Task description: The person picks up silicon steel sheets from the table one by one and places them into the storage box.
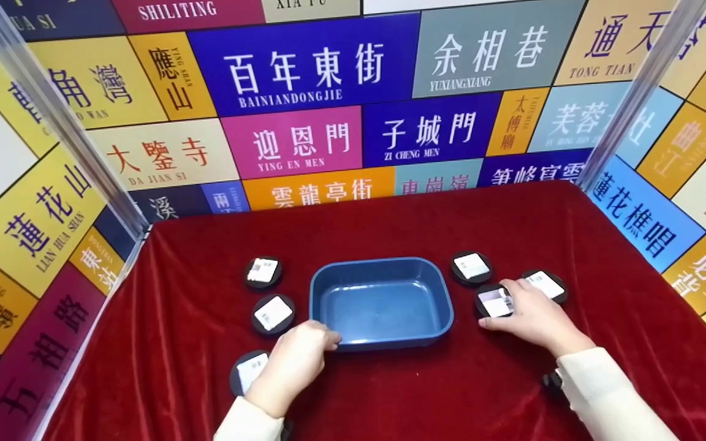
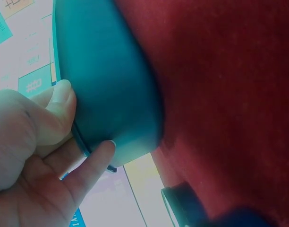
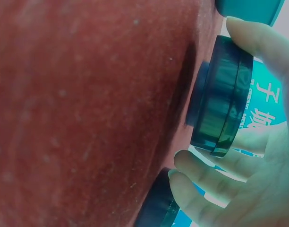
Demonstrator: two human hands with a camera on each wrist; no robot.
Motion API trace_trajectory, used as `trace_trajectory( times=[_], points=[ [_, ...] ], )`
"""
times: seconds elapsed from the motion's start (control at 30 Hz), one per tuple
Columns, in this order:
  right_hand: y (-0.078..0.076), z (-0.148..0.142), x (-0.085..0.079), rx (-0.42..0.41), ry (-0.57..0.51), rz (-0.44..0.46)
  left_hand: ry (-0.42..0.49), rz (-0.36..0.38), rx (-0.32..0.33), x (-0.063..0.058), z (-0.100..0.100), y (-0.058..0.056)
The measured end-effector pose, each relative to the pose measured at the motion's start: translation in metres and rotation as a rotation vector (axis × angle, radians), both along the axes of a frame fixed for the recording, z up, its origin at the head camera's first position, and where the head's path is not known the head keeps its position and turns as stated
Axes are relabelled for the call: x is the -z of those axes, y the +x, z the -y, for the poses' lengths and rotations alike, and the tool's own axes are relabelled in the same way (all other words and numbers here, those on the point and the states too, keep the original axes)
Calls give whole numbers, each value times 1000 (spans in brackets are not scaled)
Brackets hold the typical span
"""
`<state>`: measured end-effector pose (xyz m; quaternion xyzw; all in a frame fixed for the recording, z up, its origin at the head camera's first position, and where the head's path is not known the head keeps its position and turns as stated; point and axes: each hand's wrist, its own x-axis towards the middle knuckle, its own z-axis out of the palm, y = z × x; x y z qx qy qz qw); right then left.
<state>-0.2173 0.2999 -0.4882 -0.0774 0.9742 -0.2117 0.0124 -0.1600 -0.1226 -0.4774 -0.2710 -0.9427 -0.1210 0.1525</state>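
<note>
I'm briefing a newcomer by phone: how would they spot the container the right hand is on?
On the red cloth, start from the blue box near the middle. Just right of it in the head view, look for a round black container with a pale label on top. Unlike its two lookalike neighbours, which lie farther back, it is the one the right hand grips.

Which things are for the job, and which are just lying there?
Probably for the job:
blue rectangular tub, gripped by the left hand
labelled black round container, held by the right hand
five similar black containers, likely too

Just there:
red velvety cloth underneath
walls covered in Chinese signs
</note>
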Motion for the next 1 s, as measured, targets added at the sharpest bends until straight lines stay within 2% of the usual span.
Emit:
trace_trajectory(
  times=[0.43,0.77,1.0],
  points=[
    [-1,8,-13,-13,-13,8,-6,12,0,0,1,-2],
    [-1,12,-13,-38,-33,-23,-12,14,-5,0,0,-2],
    [0,12,-13,-48,-36,-13,-17,15,-6,1,0,0]
  ],
)
